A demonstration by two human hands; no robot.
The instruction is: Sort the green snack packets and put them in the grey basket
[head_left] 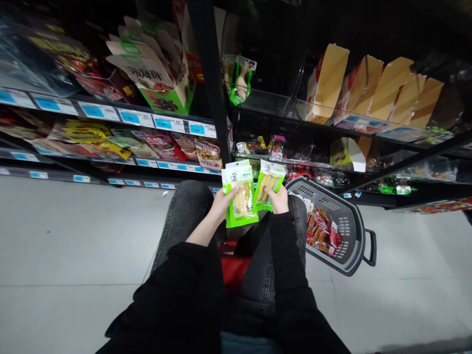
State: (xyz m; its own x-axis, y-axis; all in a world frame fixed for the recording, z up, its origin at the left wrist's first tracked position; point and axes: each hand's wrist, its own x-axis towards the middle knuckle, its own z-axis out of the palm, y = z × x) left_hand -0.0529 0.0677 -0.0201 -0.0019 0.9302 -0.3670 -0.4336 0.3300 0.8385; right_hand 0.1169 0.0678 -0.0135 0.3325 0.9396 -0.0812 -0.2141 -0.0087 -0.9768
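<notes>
Between my knees, my left hand (223,202) is closed on a green-and-white snack packet (242,201), its thumb across the front. Pale yellow pieces show through the clear window. Beside it, my right hand (278,199) grips a smaller-looking green snack packet (266,183) with similar yellow pieces inside, thumb on its front. Both packets are upright and close together, the right one slightly tilted. The fingers behind the packets are hidden.
A grey basket (354,231) with red snack packs (322,231) stands on the floor by my right knee. Ahead are shelves with price labels (98,111), cardboard display boxes (328,81) and a hanging green packet (241,81). Something red (234,268) lies beneath me.
</notes>
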